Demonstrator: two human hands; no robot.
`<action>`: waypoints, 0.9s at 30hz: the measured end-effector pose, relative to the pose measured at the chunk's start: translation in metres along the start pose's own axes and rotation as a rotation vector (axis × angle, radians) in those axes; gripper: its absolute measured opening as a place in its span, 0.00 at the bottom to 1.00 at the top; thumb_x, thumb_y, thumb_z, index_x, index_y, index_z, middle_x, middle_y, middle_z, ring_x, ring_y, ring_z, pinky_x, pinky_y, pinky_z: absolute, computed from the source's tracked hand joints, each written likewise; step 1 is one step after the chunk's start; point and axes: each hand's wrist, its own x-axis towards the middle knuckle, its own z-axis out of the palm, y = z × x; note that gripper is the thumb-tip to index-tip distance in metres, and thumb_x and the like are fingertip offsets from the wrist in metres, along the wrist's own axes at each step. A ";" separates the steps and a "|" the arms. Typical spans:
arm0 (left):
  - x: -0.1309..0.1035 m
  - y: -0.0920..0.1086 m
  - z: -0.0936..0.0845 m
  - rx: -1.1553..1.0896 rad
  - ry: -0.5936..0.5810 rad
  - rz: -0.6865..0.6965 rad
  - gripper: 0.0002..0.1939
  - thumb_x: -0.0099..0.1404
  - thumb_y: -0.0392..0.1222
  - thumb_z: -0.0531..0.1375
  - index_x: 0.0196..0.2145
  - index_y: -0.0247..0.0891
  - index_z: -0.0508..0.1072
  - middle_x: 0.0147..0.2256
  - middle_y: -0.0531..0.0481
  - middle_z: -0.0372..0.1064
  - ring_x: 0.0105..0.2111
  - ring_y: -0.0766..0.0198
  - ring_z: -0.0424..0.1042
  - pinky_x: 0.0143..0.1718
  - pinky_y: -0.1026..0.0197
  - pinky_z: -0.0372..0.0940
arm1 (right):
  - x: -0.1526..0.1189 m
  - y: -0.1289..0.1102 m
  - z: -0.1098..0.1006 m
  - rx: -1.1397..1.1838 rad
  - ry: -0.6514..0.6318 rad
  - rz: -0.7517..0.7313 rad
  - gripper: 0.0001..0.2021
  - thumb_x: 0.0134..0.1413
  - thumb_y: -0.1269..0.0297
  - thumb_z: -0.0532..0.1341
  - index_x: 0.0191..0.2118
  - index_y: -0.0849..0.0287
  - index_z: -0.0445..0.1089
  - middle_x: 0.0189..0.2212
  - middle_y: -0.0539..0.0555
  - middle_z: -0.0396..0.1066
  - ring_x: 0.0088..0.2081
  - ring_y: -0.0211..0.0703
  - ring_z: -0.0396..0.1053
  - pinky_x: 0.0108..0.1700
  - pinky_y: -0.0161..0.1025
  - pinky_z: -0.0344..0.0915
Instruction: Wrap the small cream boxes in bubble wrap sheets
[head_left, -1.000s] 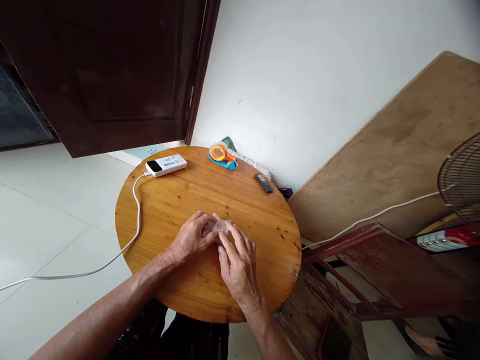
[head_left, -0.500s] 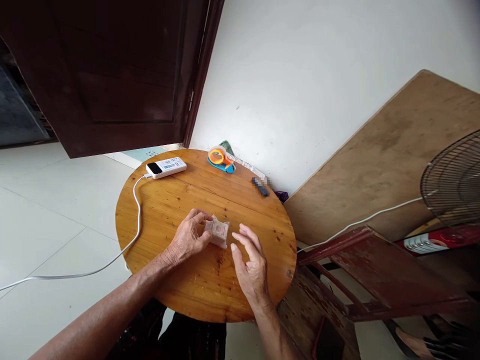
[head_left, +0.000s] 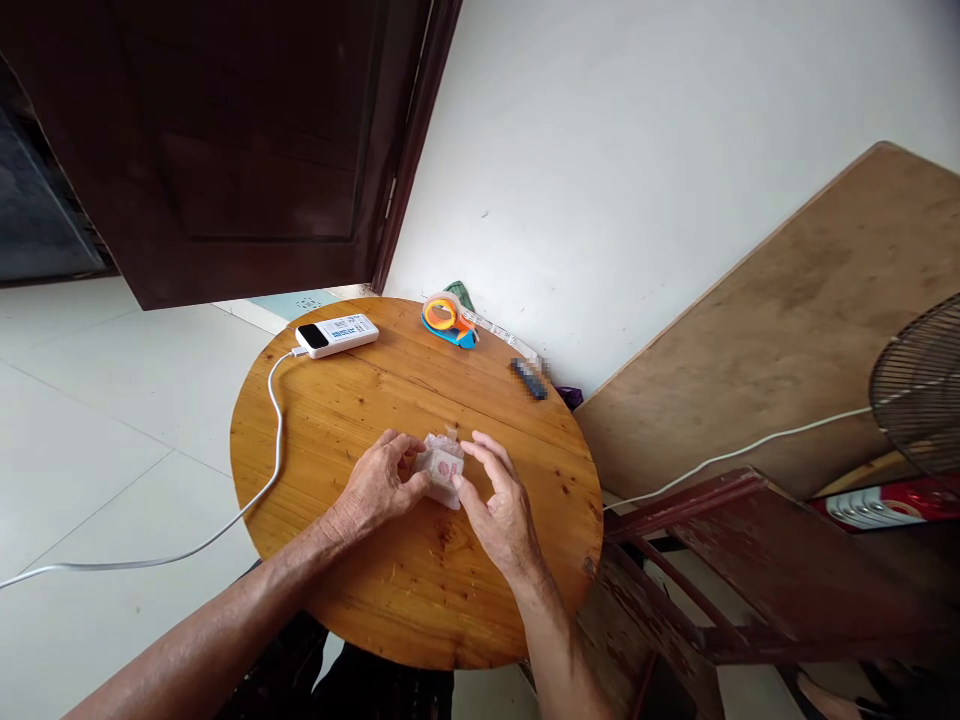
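Forearms [head_left: 232, 615] reach in bare from the bottom corners, with dark trousers [head_left: 386, 690] showing between them beneath the near rim of a round wooden tabletop [head_left: 409, 590]. Left hand [head_left: 382, 478] and right hand [head_left: 504, 505] meet around a small packet [head_left: 444, 466] in clear, crinkled wrapping, with a red print on its upper face; it sits on the tabletop, near the middle. The left grip is narrow, fingers and thumb closed about the packet's left side. The right grip is wide, its thumb at the packet's right edge and its fingers raised and apart; whether that thumb presses on the wrapping, one cannot tell.

Farther off, a white cable [head_left: 279, 430] runs over the tabletop's left rim and into a white device [head_left: 345, 334] with a black panel. Right of that, near the far rim, stands an orange and blue tape dispenser [head_left: 459, 338], then a dark, pixelated object [head_left: 529, 380]. A chair [head_left: 810, 570] stands on the right, near a fan [head_left: 919, 390] and a brown board [head_left: 810, 300] leaning on the white wall [head_left: 637, 170]. A dark door [head_left: 247, 150] fills the upper left.
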 end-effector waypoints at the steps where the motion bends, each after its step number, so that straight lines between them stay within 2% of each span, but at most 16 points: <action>1: -0.001 0.000 0.001 0.014 -0.007 0.000 0.14 0.57 0.41 0.60 0.42 0.38 0.73 0.36 0.50 0.67 0.32 0.63 0.69 0.36 0.60 0.66 | 0.004 0.003 -0.001 0.017 -0.001 0.038 0.17 0.57 0.65 0.59 0.52 0.57 0.70 0.56 0.60 0.68 0.57 0.51 0.66 0.58 0.49 0.64; 4: -0.003 0.001 0.002 0.068 -0.027 0.006 0.16 0.58 0.45 0.61 0.44 0.38 0.72 0.37 0.49 0.67 0.33 0.61 0.70 0.36 0.58 0.66 | 0.020 0.016 -0.005 0.054 -0.046 0.178 0.14 0.58 0.57 0.58 0.45 0.58 0.73 0.45 0.59 0.74 0.46 0.49 0.72 0.46 0.44 0.68; 6: -0.004 0.002 0.003 0.094 -0.028 0.009 0.17 0.59 0.46 0.61 0.45 0.40 0.72 0.38 0.49 0.67 0.33 0.60 0.71 0.36 0.58 0.66 | 0.034 0.024 -0.007 0.024 -0.097 0.247 0.15 0.59 0.53 0.57 0.36 0.58 0.75 0.36 0.56 0.75 0.37 0.46 0.71 0.41 0.40 0.67; 9: -0.007 0.003 0.003 0.123 -0.031 0.010 0.17 0.60 0.46 0.61 0.46 0.41 0.71 0.39 0.48 0.67 0.35 0.59 0.71 0.37 0.57 0.67 | 0.053 0.031 -0.002 -0.052 -0.171 0.278 0.22 0.58 0.49 0.55 0.20 0.57 0.68 0.23 0.51 0.68 0.29 0.42 0.66 0.34 0.38 0.62; 11: -0.008 0.004 0.004 0.146 -0.041 0.014 0.18 0.59 0.47 0.61 0.47 0.41 0.70 0.40 0.47 0.67 0.37 0.57 0.71 0.39 0.56 0.67 | 0.062 0.032 0.006 -0.031 -0.207 0.283 0.24 0.57 0.48 0.57 0.16 0.57 0.64 0.21 0.50 0.65 0.27 0.41 0.64 0.32 0.37 0.59; 14: -0.009 0.005 0.005 0.163 -0.024 0.025 0.23 0.58 0.49 0.63 0.49 0.40 0.69 0.41 0.45 0.67 0.41 0.53 0.70 0.43 0.52 0.67 | 0.068 0.033 0.021 0.136 -0.188 0.287 0.17 0.52 0.52 0.61 0.20 0.58 0.68 0.23 0.50 0.68 0.29 0.41 0.65 0.34 0.37 0.61; 17: -0.010 0.008 0.007 0.111 0.024 0.043 0.29 0.56 0.51 0.65 0.54 0.40 0.66 0.44 0.44 0.66 0.45 0.51 0.69 0.47 0.49 0.66 | 0.075 0.029 0.022 0.300 -0.125 0.253 0.13 0.50 0.56 0.62 0.21 0.58 0.69 0.27 0.52 0.72 0.33 0.43 0.68 0.39 0.38 0.63; 20: -0.009 0.009 0.006 -0.022 0.043 0.030 0.36 0.58 0.55 0.63 0.60 0.39 0.60 0.52 0.39 0.63 0.52 0.47 0.66 0.52 0.45 0.64 | 0.092 0.020 0.004 0.358 -0.077 0.191 0.13 0.49 0.57 0.64 0.20 0.58 0.69 0.32 0.54 0.74 0.38 0.45 0.71 0.42 0.40 0.64; 23: -0.008 0.007 0.004 -0.176 0.025 0.001 0.40 0.62 0.58 0.59 0.65 0.37 0.53 0.60 0.36 0.56 0.60 0.46 0.60 0.58 0.42 0.60 | 0.120 0.016 -0.019 0.324 -0.047 0.135 0.13 0.47 0.56 0.64 0.20 0.58 0.69 0.36 0.55 0.75 0.42 0.47 0.71 0.44 0.40 0.64; 25: -0.007 0.005 0.003 -0.245 0.012 0.008 0.40 0.64 0.58 0.57 0.66 0.37 0.50 0.62 0.35 0.54 0.62 0.47 0.57 0.60 0.43 0.58 | 0.139 0.020 -0.030 0.264 -0.042 0.173 0.12 0.46 0.55 0.64 0.23 0.58 0.72 0.34 0.54 0.76 0.41 0.47 0.71 0.44 0.40 0.64; 27: -0.005 0.004 0.002 -0.272 0.004 0.018 0.38 0.65 0.57 0.57 0.66 0.39 0.51 0.62 0.36 0.55 0.62 0.48 0.57 0.61 0.43 0.58 | 0.150 0.026 -0.037 0.198 0.018 0.281 0.11 0.44 0.55 0.64 0.26 0.59 0.75 0.30 0.53 0.76 0.36 0.46 0.71 0.42 0.41 0.64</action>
